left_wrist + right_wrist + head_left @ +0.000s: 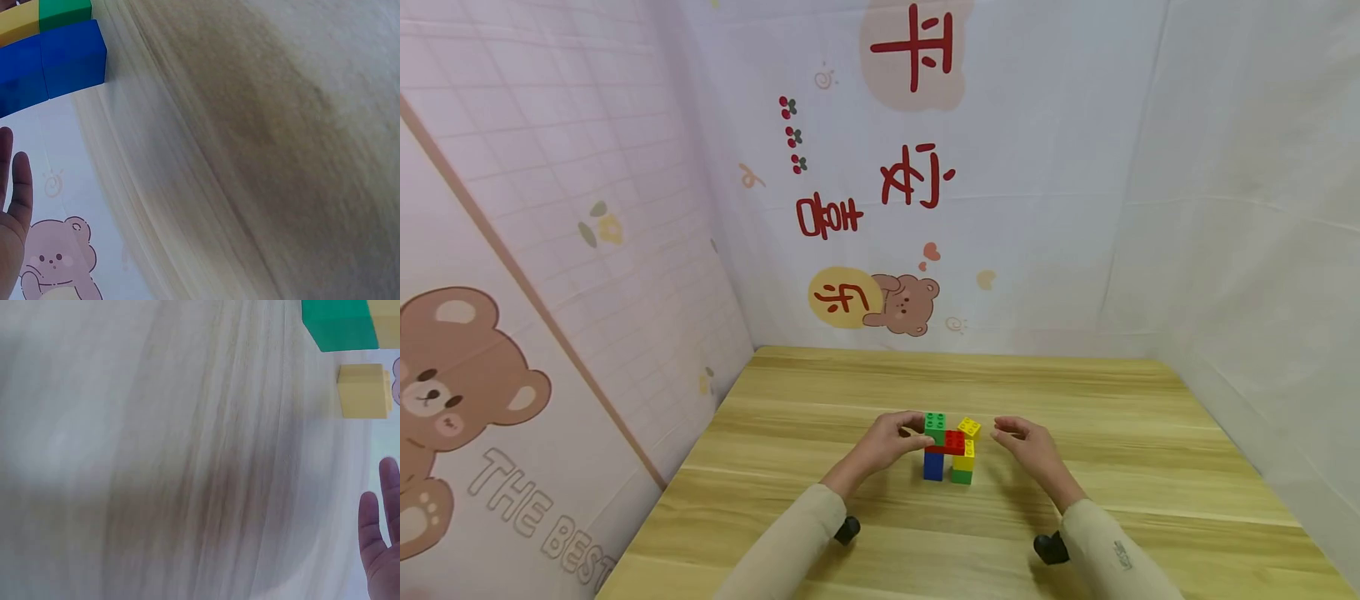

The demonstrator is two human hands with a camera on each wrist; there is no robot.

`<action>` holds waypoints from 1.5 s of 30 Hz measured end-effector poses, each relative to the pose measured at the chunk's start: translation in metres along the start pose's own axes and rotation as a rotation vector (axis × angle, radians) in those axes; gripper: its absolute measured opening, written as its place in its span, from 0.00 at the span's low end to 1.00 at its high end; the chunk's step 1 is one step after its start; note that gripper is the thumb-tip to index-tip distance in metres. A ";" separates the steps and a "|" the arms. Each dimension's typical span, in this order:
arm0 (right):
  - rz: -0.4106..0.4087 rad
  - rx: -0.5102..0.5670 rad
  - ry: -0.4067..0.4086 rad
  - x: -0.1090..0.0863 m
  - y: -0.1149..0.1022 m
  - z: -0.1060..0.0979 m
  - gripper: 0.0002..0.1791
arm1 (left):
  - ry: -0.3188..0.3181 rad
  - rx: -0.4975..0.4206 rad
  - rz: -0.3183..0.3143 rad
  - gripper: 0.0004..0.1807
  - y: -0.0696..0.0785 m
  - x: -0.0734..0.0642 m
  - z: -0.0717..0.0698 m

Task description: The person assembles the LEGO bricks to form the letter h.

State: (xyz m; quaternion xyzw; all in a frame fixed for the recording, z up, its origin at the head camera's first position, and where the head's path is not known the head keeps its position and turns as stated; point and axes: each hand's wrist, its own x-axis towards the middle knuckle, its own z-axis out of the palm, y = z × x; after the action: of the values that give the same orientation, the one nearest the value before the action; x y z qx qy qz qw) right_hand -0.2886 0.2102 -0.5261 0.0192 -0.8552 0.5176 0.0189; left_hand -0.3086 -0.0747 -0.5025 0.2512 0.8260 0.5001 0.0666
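A small structure of toy building bricks stands on the wooden table. Two stacked blue bricks (72, 59) form one leg; a green brick (344, 325) under a yellow brick (964, 457) forms the other. Across both legs lies a red brick (955, 442), topped on its left by an upper green brick (935, 427). My left hand (886, 442) pinches that upper green brick between thumb and fingers. Just behind the structure sits a loose yellow brick (362, 391). To its right, my right hand (1026, 446) holds nothing, its fingers loosely bent and apart from the bricks.
The wooden table (880, 550) meets a white cloth wall (1037, 275) printed with bears and red characters. Cloth also hangs along the left and right sides. Black wrist devices (1051, 548) show under both sleeves.
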 end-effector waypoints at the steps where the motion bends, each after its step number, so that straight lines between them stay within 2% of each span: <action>1: 0.003 -0.017 0.005 0.002 0.001 0.001 0.24 | -0.002 0.002 0.001 0.14 0.000 0.000 0.000; 5: 0.016 -0.058 0.015 0.008 0.007 0.009 0.26 | -0.011 -0.004 0.000 0.15 0.002 0.001 0.003; 12: 0.086 -0.029 0.014 0.014 0.016 0.025 0.32 | -0.031 0.001 0.012 0.15 0.005 0.004 0.007; 15: 0.106 -0.006 0.021 0.015 0.016 0.029 0.29 | -0.037 0.001 0.011 0.16 0.006 0.005 0.010; 20: 0.097 -0.042 0.038 0.015 0.013 0.031 0.22 | -0.038 -0.005 0.002 0.17 0.008 0.005 0.011; 29: 0.027 -0.110 0.058 0.011 0.013 0.016 0.23 | -0.025 0.012 0.005 0.16 0.007 0.003 0.006; 34: 0.035 -0.137 0.063 0.012 0.010 0.003 0.25 | -0.022 0.002 -0.002 0.16 0.005 0.000 0.003; 45: -0.058 -0.104 0.045 0.015 -0.023 -0.015 0.25 | -0.006 -0.003 -0.006 0.13 0.002 -0.002 0.000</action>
State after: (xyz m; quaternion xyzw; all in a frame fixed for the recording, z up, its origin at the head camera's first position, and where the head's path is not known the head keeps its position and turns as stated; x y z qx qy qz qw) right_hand -0.3021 0.2124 -0.4985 0.0311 -0.8793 0.4721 0.0540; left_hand -0.3066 -0.0748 -0.5012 0.2502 0.8259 0.5002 0.0709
